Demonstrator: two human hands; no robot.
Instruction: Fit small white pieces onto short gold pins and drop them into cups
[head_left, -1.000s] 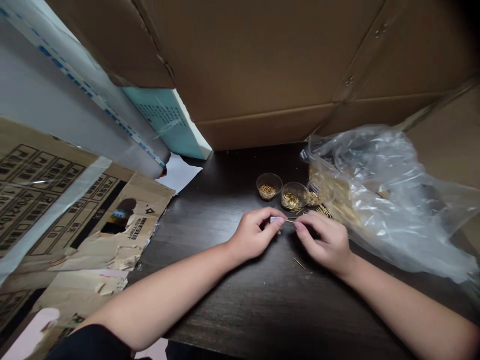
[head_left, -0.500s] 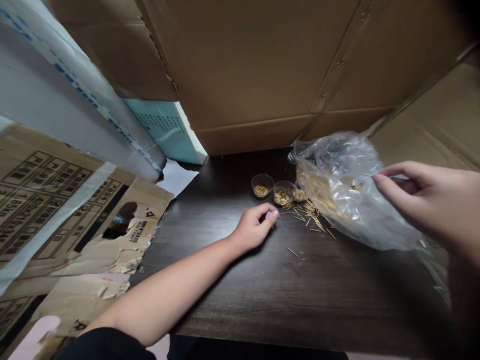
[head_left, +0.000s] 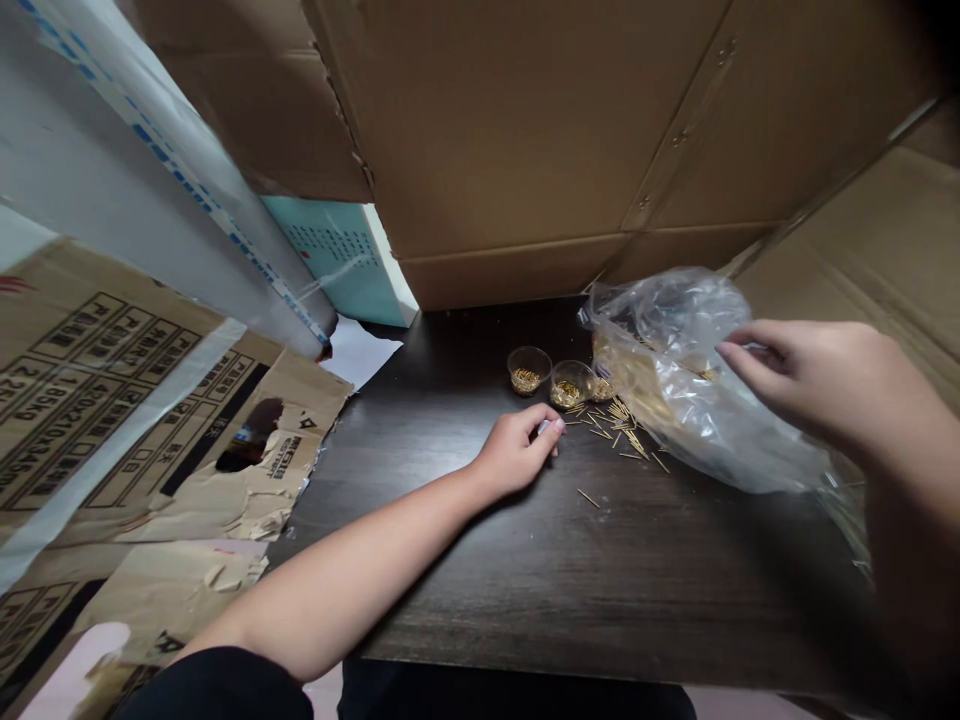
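My left hand [head_left: 519, 447] rests on the dark table, its fingers curled and the thumb closed against them. A greyish bit shows within its grip, too small to name. Just beyond it stand clear plastic cups [head_left: 529, 372] holding small brass-coloured pieces. Beside them, thin brass pins [head_left: 624, 428] lie in a loose heap, and a single pin [head_left: 588, 498] lies nearer to me. Over the clear plastic bag [head_left: 697, 420], my right hand [head_left: 795, 375] is raised with thumb and forefinger pinched together. Whatever is between those fingertips, if anything, cannot be made out.
Cardboard panels [head_left: 510, 150] wall off the back and right of the table [head_left: 480, 570]. A printed carton [head_left: 150, 400] with a torn hole borders the left side. At the back left corner stand a pale green book-like block [head_left: 341, 255] and a white sheet [head_left: 360, 355].
My right hand has shifted a little left over the bag; the thin pin seen at its fingertips before no longer shows. The left hand keeps its pose, and the view has shifted slightly.
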